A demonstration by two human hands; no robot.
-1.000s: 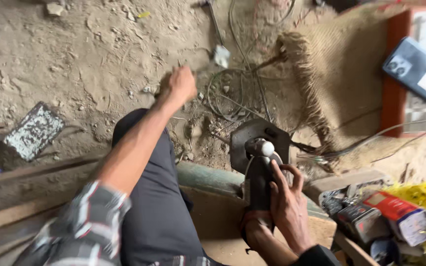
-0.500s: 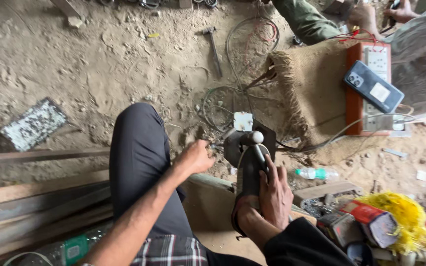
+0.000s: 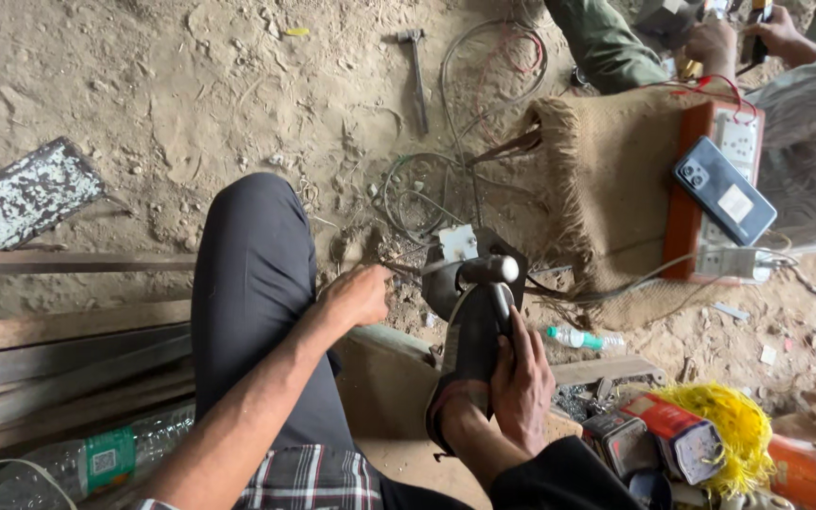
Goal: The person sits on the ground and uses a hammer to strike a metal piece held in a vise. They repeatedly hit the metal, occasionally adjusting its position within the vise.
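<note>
You sit low on the sandy floor [image 3: 143,85] with your knee [image 3: 247,246] drawn up beside the work, so the angle grinder [image 3: 472,321] rests in front of you, its guard and disc end pointing away toward the burlap mat [image 3: 606,179] and its cord running off to the orange power board [image 3: 700,217]. Your right hand [image 3: 521,382] is wrapped shut around the grinder's dark body, fingers curled over its top to keep it steady. Your left hand [image 3: 359,295] is nearly closed, fingertips pinched at the left edge of the guard; whether they hold some small part, I cannot tell.
</note>
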